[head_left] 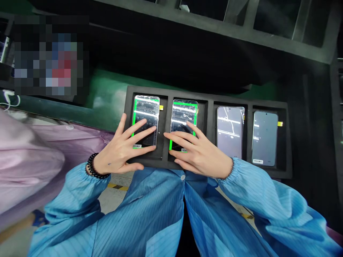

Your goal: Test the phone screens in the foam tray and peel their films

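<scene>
A dark foam tray [210, 125] with several compartments holds a row of phones. My left hand [119, 150] lies with its fingers spread over the leftmost phone [144, 110], whose dark screen has green edges. Over the second phone [184, 109], which also shows green bars, my right hand [199, 153] is stretched out, fingers apart. Whether the fingertips touch the glass, I cannot tell. Two phones with plain grey screens, the third phone [229, 125] and the rightmost phone [264, 137], sit in the compartments to the right. Small yellow tabs stick out beside some phones.
Behind the tray runs a green work surface [109, 96] with a dark overhang above. More foam trays [308, 48] stand on a shelf at the top. A person in a pink sleeve [85, 139] is close on my left. A white cable [10, 98] lies at the left edge.
</scene>
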Tool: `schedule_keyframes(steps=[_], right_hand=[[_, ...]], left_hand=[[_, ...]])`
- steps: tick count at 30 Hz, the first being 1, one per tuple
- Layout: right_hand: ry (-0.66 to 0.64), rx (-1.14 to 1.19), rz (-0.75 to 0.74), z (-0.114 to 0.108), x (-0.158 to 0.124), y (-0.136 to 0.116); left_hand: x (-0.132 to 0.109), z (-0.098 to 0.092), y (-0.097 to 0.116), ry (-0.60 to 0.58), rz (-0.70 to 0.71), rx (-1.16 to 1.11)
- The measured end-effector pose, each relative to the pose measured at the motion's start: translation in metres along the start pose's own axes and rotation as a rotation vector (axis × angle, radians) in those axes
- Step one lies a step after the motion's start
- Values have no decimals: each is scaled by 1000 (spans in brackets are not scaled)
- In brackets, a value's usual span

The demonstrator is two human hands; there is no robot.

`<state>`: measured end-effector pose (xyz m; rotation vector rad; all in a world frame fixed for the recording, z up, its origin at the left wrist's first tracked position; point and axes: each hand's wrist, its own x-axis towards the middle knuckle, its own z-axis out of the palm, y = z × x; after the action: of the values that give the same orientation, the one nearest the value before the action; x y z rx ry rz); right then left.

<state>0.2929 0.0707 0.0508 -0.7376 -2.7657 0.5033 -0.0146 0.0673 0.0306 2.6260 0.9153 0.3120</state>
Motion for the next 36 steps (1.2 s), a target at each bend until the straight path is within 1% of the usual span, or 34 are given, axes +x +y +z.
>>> schedule_keyframes(steps=[4, 10, 13, 18, 21, 24, 32, 36], right_hand=[[-1, 16, 13, -1, 3, 9], [6, -11, 55, -3, 8, 30], [16, -70, 107, -4, 15, 45], [62, -144, 224, -6, 30, 69], [87, -189, 290, -6, 37, 76], [103, -212, 314, -5, 39, 78], [101, -210, 317, -4, 40, 73], [96, -217, 302, -7, 38, 69]], left_hand=[[9, 1, -17, 8, 1, -12], [27, 3, -37, 43, -59, -32], [41, 1, -45, 69, -100, -29], [67, -5, -57, 75, -204, 23], [77, -8, -59, 60, -237, 64], [80, -9, -57, 49, -252, 89], [78, -5, -54, 46, -246, 124], [73, -8, -48, 36, -187, 156]])
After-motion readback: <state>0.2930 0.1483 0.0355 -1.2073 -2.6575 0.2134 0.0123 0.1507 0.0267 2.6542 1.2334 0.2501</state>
